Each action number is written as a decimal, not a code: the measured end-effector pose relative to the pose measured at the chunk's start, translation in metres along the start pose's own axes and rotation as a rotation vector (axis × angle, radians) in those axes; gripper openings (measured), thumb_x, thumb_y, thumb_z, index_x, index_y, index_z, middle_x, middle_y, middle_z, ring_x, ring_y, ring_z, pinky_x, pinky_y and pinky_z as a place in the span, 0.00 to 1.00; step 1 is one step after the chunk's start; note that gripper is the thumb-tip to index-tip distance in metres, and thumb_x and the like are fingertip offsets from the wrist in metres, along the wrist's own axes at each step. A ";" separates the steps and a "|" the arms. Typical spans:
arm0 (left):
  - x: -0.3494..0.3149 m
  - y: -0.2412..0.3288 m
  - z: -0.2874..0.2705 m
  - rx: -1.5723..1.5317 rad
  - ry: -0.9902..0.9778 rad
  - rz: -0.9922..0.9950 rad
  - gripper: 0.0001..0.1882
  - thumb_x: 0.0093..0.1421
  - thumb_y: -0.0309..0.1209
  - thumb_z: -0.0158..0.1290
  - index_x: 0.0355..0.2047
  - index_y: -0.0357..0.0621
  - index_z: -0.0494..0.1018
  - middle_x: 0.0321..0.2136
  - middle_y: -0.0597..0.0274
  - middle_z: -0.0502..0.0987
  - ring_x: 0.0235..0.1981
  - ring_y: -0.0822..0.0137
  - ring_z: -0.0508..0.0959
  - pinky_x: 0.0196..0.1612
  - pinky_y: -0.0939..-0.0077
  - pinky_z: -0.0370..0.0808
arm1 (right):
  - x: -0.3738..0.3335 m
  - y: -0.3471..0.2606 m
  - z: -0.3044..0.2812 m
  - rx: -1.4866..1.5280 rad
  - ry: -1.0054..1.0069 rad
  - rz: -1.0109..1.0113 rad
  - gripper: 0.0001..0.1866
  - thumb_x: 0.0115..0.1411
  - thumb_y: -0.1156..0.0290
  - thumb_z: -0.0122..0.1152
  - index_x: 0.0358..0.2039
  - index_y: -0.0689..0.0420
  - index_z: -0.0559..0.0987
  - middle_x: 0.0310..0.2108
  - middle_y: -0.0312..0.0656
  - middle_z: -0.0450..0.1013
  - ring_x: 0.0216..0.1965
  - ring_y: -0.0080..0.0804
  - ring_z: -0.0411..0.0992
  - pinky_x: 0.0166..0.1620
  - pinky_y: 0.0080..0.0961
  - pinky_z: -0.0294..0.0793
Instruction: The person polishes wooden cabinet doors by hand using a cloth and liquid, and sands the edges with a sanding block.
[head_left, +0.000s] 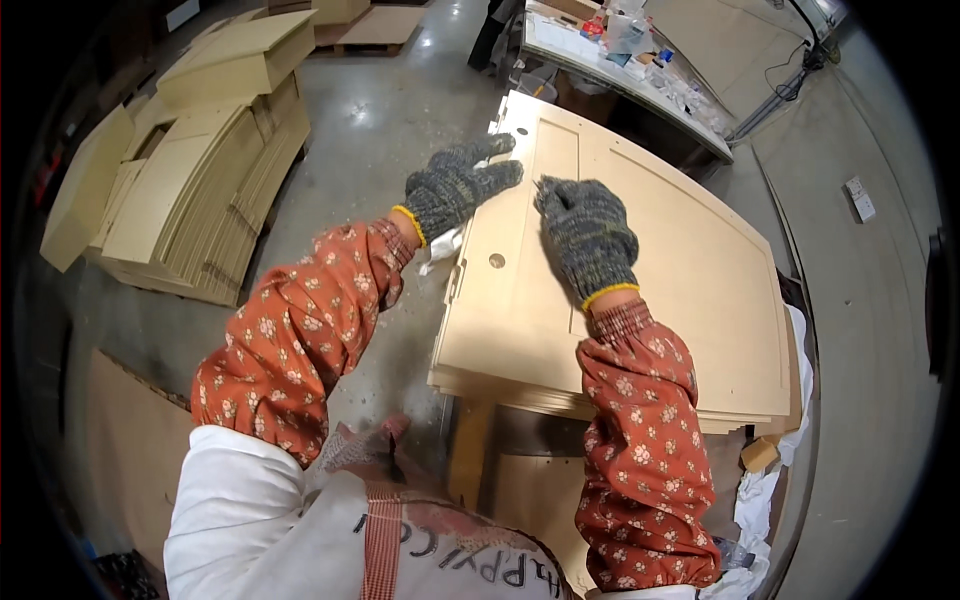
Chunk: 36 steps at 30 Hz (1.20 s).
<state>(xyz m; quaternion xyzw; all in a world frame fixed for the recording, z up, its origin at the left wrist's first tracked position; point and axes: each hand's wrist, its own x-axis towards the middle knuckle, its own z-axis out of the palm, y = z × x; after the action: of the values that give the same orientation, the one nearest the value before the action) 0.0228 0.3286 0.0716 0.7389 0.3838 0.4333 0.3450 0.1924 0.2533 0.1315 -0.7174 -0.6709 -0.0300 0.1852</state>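
Fingers [500, 175] of both gloved hands lie flat and spread on the top board [620, 300], holding nothing.
Left hand [455, 187] overhangs the board's left edge; right hand [588, 237] rests mid-panel. Board stack [560, 385] sits near bare concrete floor [380, 130].

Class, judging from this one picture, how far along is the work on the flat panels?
Done: routed panels lie stacked, with more piled on the floor. In hand: both gloved hands, left hand and right hand, rest flat on the top panel. What is left cannot be told.
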 end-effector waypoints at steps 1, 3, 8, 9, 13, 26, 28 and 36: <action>0.000 0.000 0.000 -0.032 -0.001 -0.017 0.29 0.61 0.45 0.59 0.58 0.44 0.72 0.55 0.51 0.75 0.54 0.62 0.75 0.59 0.69 0.69 | -0.002 0.003 -0.001 -0.003 -0.052 0.049 0.16 0.62 0.59 0.55 0.43 0.52 0.83 0.40 0.51 0.77 0.43 0.48 0.74 0.50 0.41 0.73; 0.002 0.000 0.000 -0.067 -0.055 -0.113 0.29 0.61 0.45 0.59 0.58 0.43 0.72 0.55 0.50 0.75 0.55 0.62 0.74 0.60 0.69 0.69 | -0.009 0.011 -0.005 0.031 -0.094 0.043 0.17 0.65 0.57 0.52 0.46 0.50 0.82 0.41 0.49 0.77 0.44 0.47 0.75 0.50 0.41 0.74; 0.004 -0.003 0.001 -0.025 -0.034 0.011 0.29 0.61 0.45 0.59 0.58 0.43 0.72 0.58 0.52 0.72 0.60 0.59 0.70 0.63 0.69 0.65 | -0.052 0.021 -0.022 0.181 0.241 -0.193 0.12 0.60 0.66 0.62 0.42 0.56 0.83 0.36 0.45 0.79 0.38 0.41 0.76 0.45 0.35 0.76; 0.004 -0.004 0.001 -0.027 -0.042 0.017 0.29 0.61 0.45 0.59 0.58 0.42 0.72 0.58 0.52 0.73 0.60 0.59 0.70 0.63 0.69 0.65 | -0.064 0.022 -0.027 0.280 0.252 -0.157 0.11 0.60 0.68 0.63 0.42 0.56 0.83 0.35 0.45 0.79 0.37 0.39 0.77 0.44 0.34 0.76; 0.003 -0.004 -0.002 -0.026 -0.041 0.024 0.28 0.61 0.44 0.59 0.57 0.42 0.72 0.56 0.52 0.74 0.58 0.60 0.72 0.62 0.70 0.66 | -0.111 0.025 -0.046 0.353 0.382 -0.210 0.11 0.59 0.74 0.64 0.44 0.57 0.83 0.38 0.45 0.80 0.37 0.33 0.78 0.42 0.27 0.77; 0.006 -0.010 -0.004 0.061 -0.085 0.124 0.22 0.65 0.44 0.52 0.54 0.45 0.74 0.52 0.51 0.76 0.53 0.54 0.76 0.56 0.68 0.71 | -0.219 0.027 -0.055 0.371 0.451 0.088 0.13 0.61 0.76 0.62 0.48 0.61 0.81 0.43 0.43 0.79 0.44 0.30 0.77 0.50 0.25 0.74; 0.007 -0.009 -0.005 0.097 -0.112 0.111 0.22 0.67 0.45 0.49 0.54 0.45 0.74 0.55 0.51 0.75 0.55 0.53 0.74 0.57 0.67 0.70 | -0.223 0.027 -0.055 0.322 0.449 0.075 0.13 0.61 0.76 0.62 0.48 0.61 0.81 0.43 0.43 0.79 0.44 0.30 0.77 0.50 0.26 0.74; 0.013 0.038 0.007 0.870 -0.327 0.348 0.23 0.68 0.44 0.45 0.60 0.52 0.70 0.61 0.49 0.67 0.59 0.52 0.72 0.60 0.58 0.69 | -0.233 0.062 -0.057 0.336 0.391 0.034 0.13 0.60 0.77 0.63 0.47 0.61 0.81 0.42 0.44 0.79 0.44 0.32 0.77 0.48 0.25 0.75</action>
<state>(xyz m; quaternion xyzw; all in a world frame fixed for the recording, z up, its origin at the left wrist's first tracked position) 0.0435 0.3204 0.1058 0.9258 0.3409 0.1625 -0.0173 0.2419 0.0127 0.1025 -0.6684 -0.6058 -0.0531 0.4283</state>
